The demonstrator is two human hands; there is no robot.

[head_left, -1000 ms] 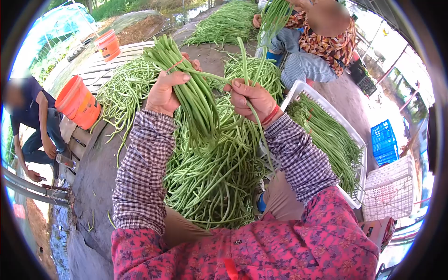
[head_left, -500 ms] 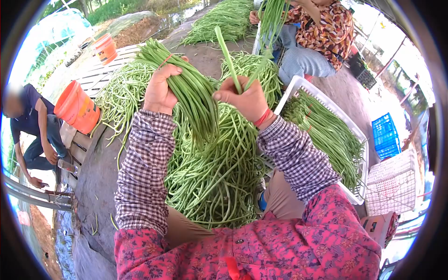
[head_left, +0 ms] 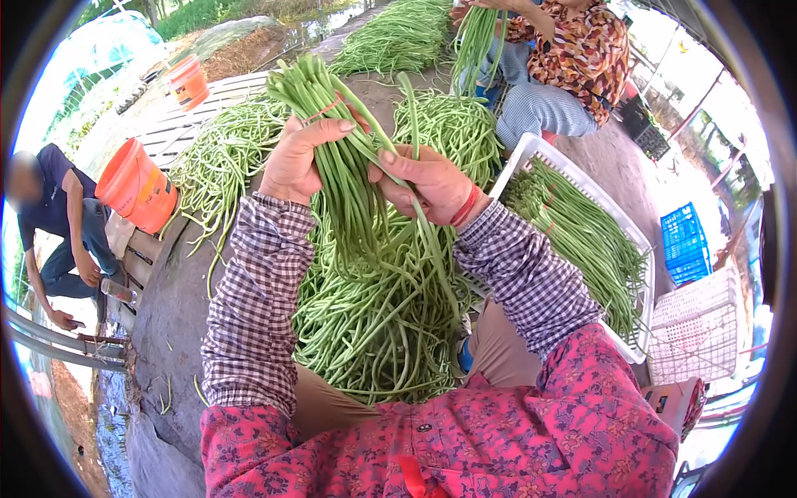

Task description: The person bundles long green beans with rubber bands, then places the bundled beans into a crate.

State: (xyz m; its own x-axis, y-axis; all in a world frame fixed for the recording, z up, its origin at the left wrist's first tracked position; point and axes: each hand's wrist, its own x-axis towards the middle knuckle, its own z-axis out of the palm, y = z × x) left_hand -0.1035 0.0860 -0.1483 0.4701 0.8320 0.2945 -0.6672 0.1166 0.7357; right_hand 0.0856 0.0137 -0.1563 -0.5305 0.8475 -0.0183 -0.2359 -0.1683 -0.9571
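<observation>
A thick bundle of green long beans (head_left: 347, 187) is gripped near its upper end by my left hand (head_left: 297, 159), the fingers wrapped behind it. A red band (head_left: 324, 110) circles the bundle just above my thumb. My right hand (head_left: 433, 184) is closed at the bundle's right side, pinching a long bean (head_left: 436, 249) that trails down from the fingers; another pale bean end sticks up above them. Below both hands lies a large tangled pile of loose long beans (head_left: 374, 332), between my knees.
A white crate (head_left: 639, 236) of banded bean bundles stands at my right. Beyond it are a blue crate (head_left: 685, 245) and a pale crate (head_left: 697, 328). Orange buckets (head_left: 137, 189) stand at left. A person (head_left: 62, 224) sits at left; another person (head_left: 564, 75) handles beans at the upper right.
My right hand has moved left and down to the bundle, and the bean it holds now lies against the bundle's side. The bundle's top has tilted more upright.
</observation>
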